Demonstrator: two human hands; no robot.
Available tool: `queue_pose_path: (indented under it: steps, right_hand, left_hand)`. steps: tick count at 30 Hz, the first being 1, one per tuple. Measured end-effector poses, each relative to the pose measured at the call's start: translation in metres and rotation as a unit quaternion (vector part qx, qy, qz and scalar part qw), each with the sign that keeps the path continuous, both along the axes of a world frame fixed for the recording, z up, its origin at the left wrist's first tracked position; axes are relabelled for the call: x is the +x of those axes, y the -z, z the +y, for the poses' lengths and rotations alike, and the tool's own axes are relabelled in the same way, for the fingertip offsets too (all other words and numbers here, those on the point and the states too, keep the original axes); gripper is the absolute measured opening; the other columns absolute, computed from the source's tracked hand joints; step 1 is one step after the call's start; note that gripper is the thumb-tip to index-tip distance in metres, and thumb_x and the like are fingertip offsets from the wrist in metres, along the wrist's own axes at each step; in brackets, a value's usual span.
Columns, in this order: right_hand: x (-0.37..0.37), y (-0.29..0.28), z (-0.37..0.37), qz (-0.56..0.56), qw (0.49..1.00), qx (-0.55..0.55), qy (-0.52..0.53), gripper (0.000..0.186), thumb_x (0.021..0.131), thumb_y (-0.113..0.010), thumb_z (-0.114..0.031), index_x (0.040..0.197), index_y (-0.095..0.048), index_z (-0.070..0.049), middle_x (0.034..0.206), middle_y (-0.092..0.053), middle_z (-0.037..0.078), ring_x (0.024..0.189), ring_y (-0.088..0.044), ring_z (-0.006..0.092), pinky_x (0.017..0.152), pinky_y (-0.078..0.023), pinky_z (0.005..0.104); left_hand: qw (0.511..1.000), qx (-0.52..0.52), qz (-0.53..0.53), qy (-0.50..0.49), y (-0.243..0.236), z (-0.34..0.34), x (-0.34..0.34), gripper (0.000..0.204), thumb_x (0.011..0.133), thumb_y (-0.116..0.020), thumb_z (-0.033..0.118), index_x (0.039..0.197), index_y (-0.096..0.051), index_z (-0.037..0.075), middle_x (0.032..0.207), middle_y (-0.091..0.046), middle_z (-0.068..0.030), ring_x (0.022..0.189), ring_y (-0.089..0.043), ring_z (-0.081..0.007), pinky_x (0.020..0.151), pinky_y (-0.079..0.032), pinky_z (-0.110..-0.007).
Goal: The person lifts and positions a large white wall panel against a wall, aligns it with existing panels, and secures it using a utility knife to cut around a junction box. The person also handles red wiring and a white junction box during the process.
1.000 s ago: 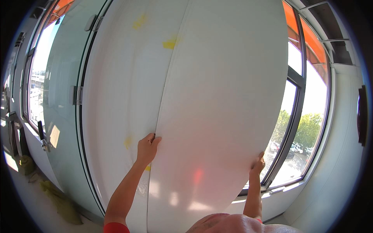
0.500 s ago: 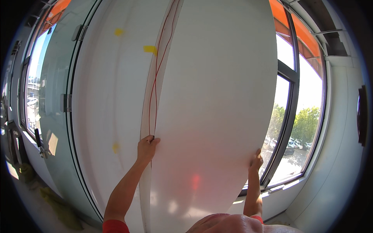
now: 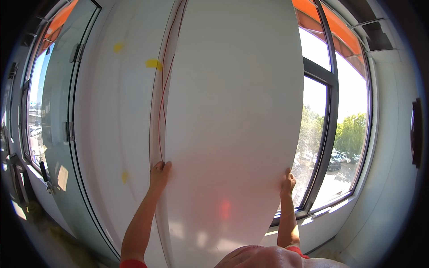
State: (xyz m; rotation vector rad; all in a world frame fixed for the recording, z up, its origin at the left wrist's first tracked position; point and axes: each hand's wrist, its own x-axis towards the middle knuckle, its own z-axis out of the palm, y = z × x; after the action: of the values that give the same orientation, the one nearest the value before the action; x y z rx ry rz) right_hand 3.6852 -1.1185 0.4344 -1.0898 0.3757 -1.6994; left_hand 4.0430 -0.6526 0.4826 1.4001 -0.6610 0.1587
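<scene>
A tall, smooth white panel [image 3: 232, 111] stands upright before me. My left hand [image 3: 160, 175] is closed around its left edge, thumb on the front face and fingers curled in at the gap. On the opposite edge, beside the window, my right hand [image 3: 288, 182] grips with the thumb in front; its other fingers are mostly hidden. Thin red wires [image 3: 164, 87] run down a narrow strip between this panel and the white wall surface [image 3: 103, 134] to the left. They cross each other, and the panel's edge covers part of them.
Yellow tape [image 3: 153, 64] sticks to the wall surface near the strip. A glass door [image 3: 60, 120] with metal hinges stands at the left. Dark-framed windows [image 3: 333, 134] are close on the right, with a sill [image 3: 330, 212] below. Blurred items lie on the floor at lower left.
The panel has shifted left with both hands still on it, and the strip looks narrower near the top. More of the red wires is now behind the panel's edge. The view has also shifted.
</scene>
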Motion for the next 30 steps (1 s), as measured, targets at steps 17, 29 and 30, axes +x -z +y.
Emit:
queue_pose_path:
  steps: [17,29,30]
  right_hand:
    - [-0.100,0.028,0.068,0.051,0.998,-0.004,-0.042,0.036,0.104,-0.077,-0.046,0.097,-0.072,-0.010,0.077,-0.056,-0.010,0.066,-0.048,0.0025,0.060,-0.040,0.0243]
    - [-0.176,0.007,0.158,0.040,0.999,-0.009,-0.031,0.040,0.107,-0.074,-0.044,0.083,-0.062,-0.014,0.069,-0.050,-0.012,0.058,-0.038,-0.0008,0.051,-0.026,0.0240]
    - [-0.178,0.009,0.161,0.039,0.999,0.000,-0.026,0.039,0.107,-0.074,-0.043,0.082,-0.062,-0.014,0.069,-0.051,-0.012,0.058,-0.039,-0.0007,0.051,-0.028,0.0238]
  left_hand:
    - [0.980,-0.157,0.118,0.023,0.015,0.029,-0.091,0.056,0.099,-0.077,0.060,0.077,-0.047,0.018,0.070,-0.038,0.0095,0.061,-0.035,-0.0082,0.055,-0.031,-0.031]
    - [0.984,-0.136,0.119,0.006,0.005,0.098,-0.181,0.057,0.099,-0.074,0.066,0.083,-0.055,0.014,0.079,-0.048,0.0081,0.073,-0.043,-0.0084,0.068,-0.040,-0.030]
    - [0.984,-0.131,0.121,0.001,0.004,0.104,-0.186,0.058,0.099,-0.074,0.067,0.084,-0.055,0.014,0.079,-0.049,0.0078,0.074,-0.044,-0.0086,0.068,-0.040,-0.030]
